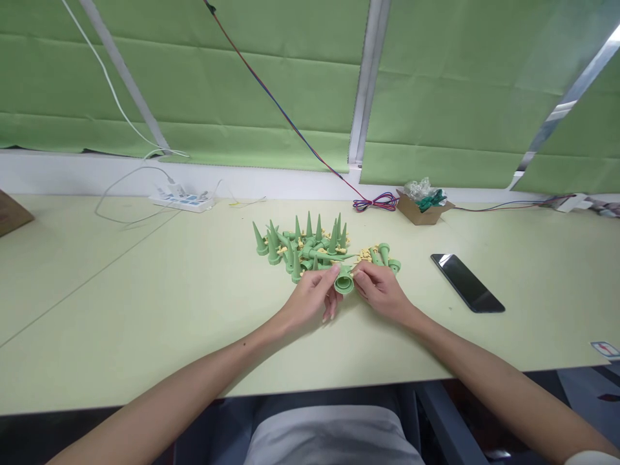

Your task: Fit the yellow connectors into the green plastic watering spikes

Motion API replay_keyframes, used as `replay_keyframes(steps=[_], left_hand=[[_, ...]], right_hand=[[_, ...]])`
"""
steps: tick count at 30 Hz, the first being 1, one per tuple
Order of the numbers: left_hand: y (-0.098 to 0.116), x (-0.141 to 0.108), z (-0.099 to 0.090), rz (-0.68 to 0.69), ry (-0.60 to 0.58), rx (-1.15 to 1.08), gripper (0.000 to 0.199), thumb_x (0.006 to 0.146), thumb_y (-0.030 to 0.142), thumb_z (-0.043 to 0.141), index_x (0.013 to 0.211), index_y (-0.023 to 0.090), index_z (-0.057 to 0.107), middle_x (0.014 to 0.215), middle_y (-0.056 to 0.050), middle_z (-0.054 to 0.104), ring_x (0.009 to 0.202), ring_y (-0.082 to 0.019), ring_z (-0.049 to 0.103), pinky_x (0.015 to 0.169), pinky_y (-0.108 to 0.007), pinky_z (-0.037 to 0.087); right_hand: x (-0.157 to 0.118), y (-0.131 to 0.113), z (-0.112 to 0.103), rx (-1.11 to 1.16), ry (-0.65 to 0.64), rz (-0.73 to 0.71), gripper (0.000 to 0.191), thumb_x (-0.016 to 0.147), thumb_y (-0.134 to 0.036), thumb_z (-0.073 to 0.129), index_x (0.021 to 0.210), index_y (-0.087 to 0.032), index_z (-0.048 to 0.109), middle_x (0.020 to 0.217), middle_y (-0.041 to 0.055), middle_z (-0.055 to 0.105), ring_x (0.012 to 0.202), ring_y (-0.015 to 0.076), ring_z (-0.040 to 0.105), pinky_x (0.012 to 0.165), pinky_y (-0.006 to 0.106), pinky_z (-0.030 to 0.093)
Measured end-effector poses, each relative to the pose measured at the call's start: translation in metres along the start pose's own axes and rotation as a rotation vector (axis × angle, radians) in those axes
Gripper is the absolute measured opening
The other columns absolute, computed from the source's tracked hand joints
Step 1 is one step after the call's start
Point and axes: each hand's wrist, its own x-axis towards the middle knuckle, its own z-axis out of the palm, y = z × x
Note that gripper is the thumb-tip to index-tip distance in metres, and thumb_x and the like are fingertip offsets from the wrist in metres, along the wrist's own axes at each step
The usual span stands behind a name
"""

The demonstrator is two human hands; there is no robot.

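Observation:
My left hand (pixel 317 290) is closed around a green plastic cone-shaped spike (pixel 344 284), whose hollow round end faces me. My right hand (pixel 380 287) is pinched at the right side of this spike, with a bit of a small yellow piece (pixel 355 273) showing at the fingertips. Just beyond my hands lies a heap of similar green spikes (pixel 310 245), some standing point up and others on their sides, with yellow pieces among them. Loose small yellow pieces (pixel 365 254) and several green tubular parts (pixel 384 252) sit behind my right hand.
A black phone (pixel 467 283) lies on the table (pixel 145 310) to the right. Toward the back are a small cardboard box (pixel 422 212) with plastic wrap and green material, a coiled red-blue wire (pixel 375 202), and a power strip (pixel 181 201). A brown cardboard piece (pixel 12 213) is far left.

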Motion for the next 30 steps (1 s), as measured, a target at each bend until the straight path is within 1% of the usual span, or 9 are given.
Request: replay_keyframes(steps=[4, 8, 12, 16, 19, 21, 23, 26, 30], left_hand=[[0.003, -0.002, -0.001, 0.015, -0.026, 0.005, 0.052, 0.095, 0.062, 0.045, 0.070, 0.018, 0.052, 0.045, 0.000, 0.054, 0.038, -0.012, 0.049, 0.044, -0.025, 0.037], [0.004, -0.004, -0.003, 0.034, -0.041, 0.012, 0.045, 0.096, 0.059, 0.048, 0.076, 0.018, 0.049, 0.048, 0.002, 0.055, 0.041, -0.012, 0.050, 0.048, -0.025, 0.039], [0.001, -0.004, -0.004, 0.092, -0.044, 0.053, 0.042, 0.095, 0.056, 0.053, 0.075, 0.020, 0.044, 0.050, 0.005, 0.049, 0.043, -0.011, 0.049, 0.048, -0.024, 0.037], [-0.002, -0.004, -0.003, 0.144, -0.030, 0.168, 0.034, 0.094, 0.050, 0.057, 0.080, 0.020, 0.047, 0.052, 0.007, 0.043, 0.045, -0.011, 0.047, 0.048, -0.024, 0.036], [-0.004, -0.003, -0.002, 0.213, 0.033, 0.277, 0.031, 0.092, 0.047, 0.060, 0.082, 0.019, 0.052, 0.062, 0.004, 0.047, 0.050, -0.010, 0.046, 0.048, -0.023, 0.036], [-0.006, -0.002, -0.001, 0.288, 0.084, 0.355, 0.030, 0.090, 0.046, 0.062, 0.083, 0.018, 0.055, 0.074, 0.001, 0.051, 0.056, -0.010, 0.047, 0.050, -0.023, 0.038], [-0.009, -0.001, -0.001, 0.340, 0.109, 0.412, 0.028, 0.090, 0.045, 0.063, 0.086, 0.017, 0.058, 0.085, -0.002, 0.055, 0.062, -0.011, 0.050, 0.052, -0.022, 0.040], [-0.012, 0.000, -0.003, 0.365, 0.120, 0.459, 0.025, 0.091, 0.042, 0.061, 0.089, 0.017, 0.059, 0.095, -0.005, 0.057, 0.069, -0.012, 0.053, 0.054, -0.022, 0.043], [-0.013, 0.000, -0.003, 0.361, 0.143, 0.484, 0.022, 0.093, 0.040, 0.059, 0.098, 0.018, 0.059, 0.101, -0.006, 0.057, 0.070, -0.012, 0.054, 0.056, -0.022, 0.044]], right_hand=[[0.000, 0.000, 0.000, -0.006, -0.012, -0.010, 0.041, 0.102, -0.052, 0.042, 0.074, -0.022, 0.047, 0.060, -0.0031, 0.042, 0.055, 0.0130, 0.037, 0.053, 0.028, 0.031], [0.000, 0.001, 0.001, -0.016, -0.017, 0.001, 0.042, 0.102, -0.053, 0.040, 0.074, -0.023, 0.044, 0.057, -0.0038, 0.042, 0.054, 0.0134, 0.036, 0.053, 0.028, 0.030], [0.000, -0.001, 0.001, -0.031, -0.012, 0.005, 0.048, 0.102, -0.058, 0.036, 0.069, -0.023, 0.039, 0.054, -0.0032, 0.041, 0.053, 0.0140, 0.037, 0.053, 0.029, 0.030], [0.001, -0.006, 0.001, -0.043, -0.008, 0.009, 0.052, 0.102, -0.057, 0.035, 0.064, -0.023, 0.037, 0.051, -0.0026, 0.040, 0.051, 0.0140, 0.036, 0.052, 0.030, 0.029], [0.002, -0.007, 0.001, -0.051, 0.000, 0.027, 0.055, 0.103, -0.057, 0.033, 0.061, -0.022, 0.037, 0.050, -0.0024, 0.039, 0.050, 0.0135, 0.035, 0.052, 0.030, 0.028], [0.002, -0.007, 0.001, -0.065, 0.007, 0.042, 0.057, 0.103, -0.058, 0.032, 0.058, -0.022, 0.035, 0.048, -0.0026, 0.037, 0.048, 0.0132, 0.034, 0.051, 0.030, 0.027], [0.002, -0.006, 0.002, -0.083, 0.019, 0.050, 0.060, 0.102, -0.060, 0.032, 0.056, -0.022, 0.034, 0.047, -0.0027, 0.036, 0.048, 0.0130, 0.032, 0.051, 0.030, 0.026], [0.002, -0.005, 0.003, -0.093, 0.043, 0.053, 0.060, 0.102, -0.061, 0.033, 0.056, -0.022, 0.034, 0.047, -0.0026, 0.036, 0.048, 0.0127, 0.033, 0.051, 0.030, 0.026], [0.003, -0.004, 0.004, -0.055, 0.071, 0.064, 0.058, 0.102, -0.059, 0.035, 0.058, -0.022, 0.035, 0.048, -0.0028, 0.037, 0.049, 0.0126, 0.034, 0.050, 0.030, 0.027]])
